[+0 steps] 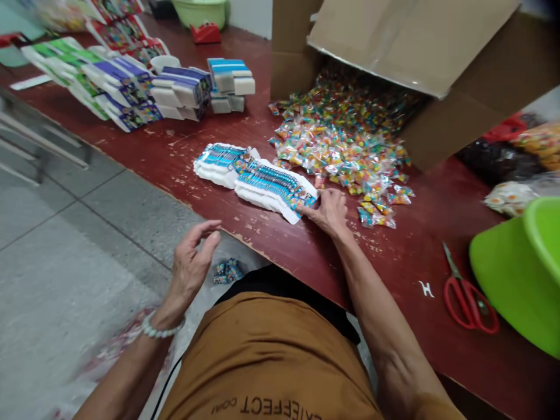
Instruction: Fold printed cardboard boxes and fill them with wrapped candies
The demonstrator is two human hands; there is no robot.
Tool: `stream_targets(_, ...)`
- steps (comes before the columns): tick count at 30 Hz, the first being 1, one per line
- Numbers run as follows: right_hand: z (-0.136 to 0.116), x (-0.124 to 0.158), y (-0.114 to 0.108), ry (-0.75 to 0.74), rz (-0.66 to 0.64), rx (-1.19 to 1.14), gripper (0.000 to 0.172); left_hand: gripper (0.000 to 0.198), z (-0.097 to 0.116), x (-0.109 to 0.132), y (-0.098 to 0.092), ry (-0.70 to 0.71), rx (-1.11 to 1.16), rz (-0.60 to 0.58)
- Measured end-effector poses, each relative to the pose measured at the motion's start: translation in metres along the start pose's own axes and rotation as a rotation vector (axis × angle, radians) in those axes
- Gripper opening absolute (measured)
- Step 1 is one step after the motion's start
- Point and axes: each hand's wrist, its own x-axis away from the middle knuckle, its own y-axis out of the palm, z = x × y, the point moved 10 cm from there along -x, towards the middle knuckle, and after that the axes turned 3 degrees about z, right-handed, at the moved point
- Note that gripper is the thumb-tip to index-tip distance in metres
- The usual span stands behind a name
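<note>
Nearest: a brown shirt [271, 350], then the left hand [192, 256], raised short of the surface edge. Fingers loosely curled, thumb apart from the fingertips; nothing seen in its grasp. Pale bead bracelet [161, 331] at the wrist. Below the edge, beside the dark trousers, small printed packs [227, 271]; count unclear.

To the right on the surface [297, 251]: red-handled scissors [466, 297] lying slightly open, a white scrap [426, 289] near them, a bright green tub [503, 262] just beside.

Right hand [329, 211]: thumb and fingers grasp the right end of the front row of blue cartons [271, 181], thumb on the near side, fingers beyond. Firmness of the pinch cannot be told. The cartons lie flattened and overlapping, white flaps along the near side; a second row [221, 160] adjoins on the left.

Judgement: step in hand is separating or squaring the end carton. The next move calls for a light pinch on one carton only, the free left hand ready to steady it; thin overlapping card could drag its neighbours along.

Beyond: wrapped sweets [332, 140] spread from the mouth of a cardboard box [415, 41]. Farther left, purple cartons [181, 87] and blue-and-white cartons [231, 79]. Farthest: red tape dispenser [205, 33], pale green basin [201, 11].
</note>
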Motion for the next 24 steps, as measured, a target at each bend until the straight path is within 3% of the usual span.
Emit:
stream_targets(4,0.01,-0.002,-0.003,0.109,0.02,-0.054,0.075,0.028,0.023,-0.016,0.018,0.052,0.138,0.003)
stream_targets(6,0.013,-0.004,-0.005,0.138,0.042,-0.156,0.067,0.027,0.035,-0.022,0.033,0.066,0.193,-0.026)
stream_targets(10,0.022,-0.004,-0.001,0.228,0.044,-0.657,0.042,0.028,0.055,-0.025,0.061,0.1,0.204,-0.102)
stream_targets(12,0.022,-0.002,-0.006,0.237,0.032,-0.835,0.04,0.03,0.062,-0.025,0.066,0.119,0.185,-0.122)
stream_targets(17,0.005,0.018,-0.044,0.146,-0.059,-0.975,0.037,0.041,0.081,-0.027,0.06,0.184,0.149,-0.117)
stream_targets(20,-0.027,0.037,-0.062,0.017,-0.211,-1.07,0.033,0.052,0.089,-0.022,0.088,0.049,0.306,-0.366)
stream_targets(22,-0.044,0.049,-0.069,-0.037,-0.258,-1.124,0.03,0.056,0.093,-0.002,0.124,-0.125,0.466,-0.692)
stream_targets(24,-0.058,0.057,-0.071,-0.065,-0.293,-1.172,0.028,0.054,0.102,0.035,0.155,-0.286,0.609,-1.066)
